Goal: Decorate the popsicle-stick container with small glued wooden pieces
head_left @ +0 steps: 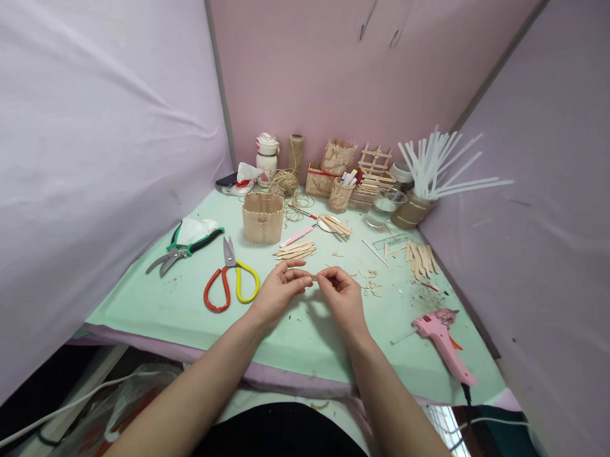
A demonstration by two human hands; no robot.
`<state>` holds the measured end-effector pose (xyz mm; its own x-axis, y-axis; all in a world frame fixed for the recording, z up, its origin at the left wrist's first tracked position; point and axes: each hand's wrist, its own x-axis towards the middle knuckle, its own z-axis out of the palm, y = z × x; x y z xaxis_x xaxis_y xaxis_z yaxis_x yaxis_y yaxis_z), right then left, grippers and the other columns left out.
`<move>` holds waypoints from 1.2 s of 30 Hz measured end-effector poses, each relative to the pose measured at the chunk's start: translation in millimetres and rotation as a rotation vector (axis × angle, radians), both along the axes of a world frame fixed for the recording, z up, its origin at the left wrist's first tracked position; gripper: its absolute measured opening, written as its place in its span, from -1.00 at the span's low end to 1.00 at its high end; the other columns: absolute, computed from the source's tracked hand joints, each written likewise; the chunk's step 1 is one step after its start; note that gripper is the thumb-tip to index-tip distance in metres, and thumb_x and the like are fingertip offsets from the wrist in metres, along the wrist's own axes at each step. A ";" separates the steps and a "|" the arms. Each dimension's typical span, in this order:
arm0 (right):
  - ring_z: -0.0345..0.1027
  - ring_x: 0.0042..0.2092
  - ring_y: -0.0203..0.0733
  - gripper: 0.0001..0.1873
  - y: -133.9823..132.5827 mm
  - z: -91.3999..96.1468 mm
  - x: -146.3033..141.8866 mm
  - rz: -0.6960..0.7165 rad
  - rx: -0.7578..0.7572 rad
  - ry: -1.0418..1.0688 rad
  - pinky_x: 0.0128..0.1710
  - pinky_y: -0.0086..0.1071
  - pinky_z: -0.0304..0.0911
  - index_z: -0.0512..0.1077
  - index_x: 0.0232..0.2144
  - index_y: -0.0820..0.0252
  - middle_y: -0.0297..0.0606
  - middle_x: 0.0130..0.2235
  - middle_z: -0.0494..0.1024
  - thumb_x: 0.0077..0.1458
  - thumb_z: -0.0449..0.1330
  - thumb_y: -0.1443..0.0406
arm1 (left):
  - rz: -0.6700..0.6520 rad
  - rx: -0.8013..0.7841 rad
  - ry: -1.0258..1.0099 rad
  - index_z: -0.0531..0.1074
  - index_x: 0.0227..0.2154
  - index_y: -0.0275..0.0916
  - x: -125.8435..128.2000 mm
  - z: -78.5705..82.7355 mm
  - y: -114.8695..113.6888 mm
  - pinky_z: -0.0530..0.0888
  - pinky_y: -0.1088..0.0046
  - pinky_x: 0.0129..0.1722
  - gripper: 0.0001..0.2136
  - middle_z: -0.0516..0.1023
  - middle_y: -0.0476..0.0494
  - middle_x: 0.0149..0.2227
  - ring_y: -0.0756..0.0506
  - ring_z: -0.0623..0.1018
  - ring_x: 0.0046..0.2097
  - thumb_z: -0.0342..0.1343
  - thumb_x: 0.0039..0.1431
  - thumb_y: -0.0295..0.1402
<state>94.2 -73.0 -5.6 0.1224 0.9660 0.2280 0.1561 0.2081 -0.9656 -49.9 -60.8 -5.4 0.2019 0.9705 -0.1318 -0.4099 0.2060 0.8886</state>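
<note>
Over the middle of the green table, my left hand point(282, 287) and my right hand point(343, 297) meet at the fingertips. A tiny wood-coloured piece point(315, 277) sits between them, too small to make out fully. My right thumb and forefinger pinch it, and my left thumb and fingers close on its other end. Just beyond lie flat wooden craft sticks point(296, 250). Small wood chips point(372, 286) are scattered to the right of my right hand. Scissors point(230, 274) with one red and one yellow handle lie open left of my left hand.
Behind the hands stands an oval craft-stick container point(263, 218). Green-handled pruning shears point(183, 249) lie at left. A pink glue gun point(444, 343) rests at right, its cord over the front edge. White glue sticks point(435, 164) fan from a brown jar point(412, 210). A clear cup point(382, 209) holds liquid.
</note>
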 end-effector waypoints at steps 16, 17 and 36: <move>0.33 -0.38 -0.25 -0.83 3.5 -0.9 3.0 0.035 -0.116 0.070 -0.35 -0.38 0.23 0.48 -0.47 0.18 -0.32 -0.44 0.51 -0.02 0.22 0.19 | 0.037 0.123 0.134 0.32 -0.13 -0.23 1.9 1.8 -1.8 0.37 0.42 -0.20 -0.56 0.54 -0.02 -0.42 -0.01 0.52 -0.32 0.32 -0.10 -0.38; 0.31 -0.40 -0.26 -0.83 3.7 -1.4 3.2 0.041 -0.125 0.065 -0.36 -0.39 0.22 0.48 -0.49 0.19 -0.33 -0.46 0.50 -0.03 0.22 0.19 | 0.035 0.123 0.138 0.32 -0.13 -0.24 1.9 1.5 -1.6 0.37 0.42 -0.20 -0.56 0.54 -0.02 -0.42 -0.01 0.52 -0.32 0.32 -0.10 -0.38; 0.36 -0.33 -0.21 -0.78 1.4 1.0 2.2 0.042 -0.069 0.010 -0.30 -0.35 0.24 0.52 -0.44 0.15 -0.31 -0.41 0.53 0.03 0.18 0.14 | 0.063 0.114 0.114 0.33 -0.14 -0.23 2.2 -0.3 -1.3 0.36 0.46 -0.22 -0.55 0.54 0.00 -0.43 0.00 0.51 -0.34 0.34 -0.12 -0.35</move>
